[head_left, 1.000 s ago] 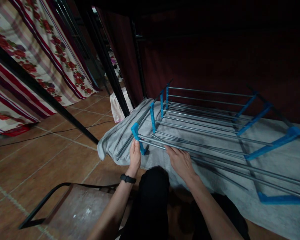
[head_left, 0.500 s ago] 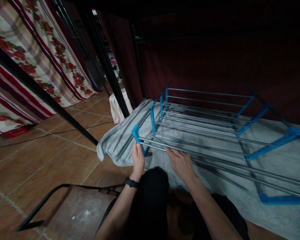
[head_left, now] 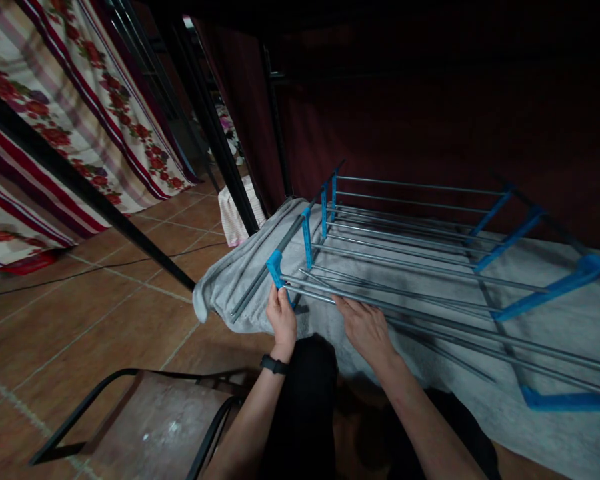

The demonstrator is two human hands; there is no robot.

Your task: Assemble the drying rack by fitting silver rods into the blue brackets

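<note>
A rack of grey metal rods (head_left: 410, 257) joined by blue plastic brackets (head_left: 307, 237) lies on a grey blanket (head_left: 565, 333). My left hand (head_left: 282, 319), with a dark band at the wrist, pinches the lower part of the front left blue bracket (head_left: 275, 265), where the front rods end. My right hand (head_left: 364, 328) has its fingers curled round the front rods, a little to the right of my left hand; its fingertips are partly hidden beneath them. Loose rods (head_left: 445, 355) lie on the blanket under the rack.
A low chair (head_left: 165, 420) with a black frame stands at the lower left on the tiled floor (head_left: 105, 320). Black metal posts (head_left: 220, 140) rise at the left, near a floral curtain (head_left: 100, 87). A dark cable (head_left: 145, 261) crosses the floor.
My left hand has shifted slightly to the right and down, and the front left bracket has moved a little right with it. My right hand has barely moved.
</note>
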